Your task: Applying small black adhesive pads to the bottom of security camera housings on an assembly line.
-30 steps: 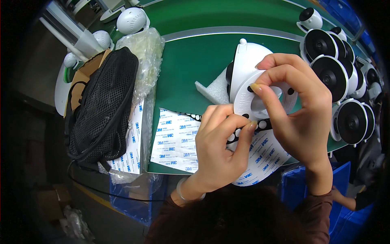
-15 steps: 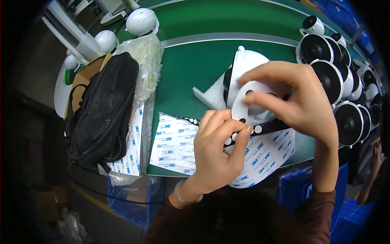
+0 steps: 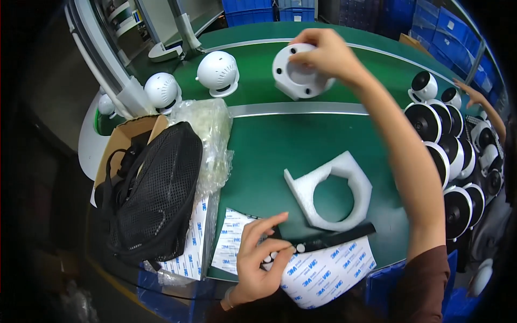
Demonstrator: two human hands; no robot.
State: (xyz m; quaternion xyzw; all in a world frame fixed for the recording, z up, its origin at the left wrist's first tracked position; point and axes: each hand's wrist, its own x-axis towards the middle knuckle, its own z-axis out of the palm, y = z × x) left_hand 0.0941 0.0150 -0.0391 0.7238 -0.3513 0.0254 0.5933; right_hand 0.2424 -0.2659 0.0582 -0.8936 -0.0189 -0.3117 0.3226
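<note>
The white device (image 3: 286, 83) is at the upper centre of the frame, over the far part of the green work surface (image 3: 269, 156). Its round, ring-shaped base faces the viewer. The ring is smooth and white, with a broad recess in the middle. Three small, round black pads are visible, spaced around the ring: one at the top, one at the left and one at the bottom. The remainder of the body is largely hidden behind the base.

The right hand (image 3: 328, 54) grips the device at its upper right side, fingers bent around the rim and thumb across the recess. The left hand (image 3: 258, 264) is at the lower centre; its thumb and index finger pinch a black strip (image 3: 339, 237) bearing round white dots (image 3: 300, 247). The strip lies along a white sheet with blue print (image 3: 323, 277).

A white foam ring (image 3: 362, 188) with an angular outline rests just above the strip. A black mesh bag (image 3: 156, 199) leans against an open cardboard box (image 3: 121, 134) at the left, beside clear plastic wrap (image 3: 204, 118). Two rounded white units (image 3: 217, 72) stand at the upper left. Black-faced white units (image 3: 423, 123) are grouped at the right edge.
</note>
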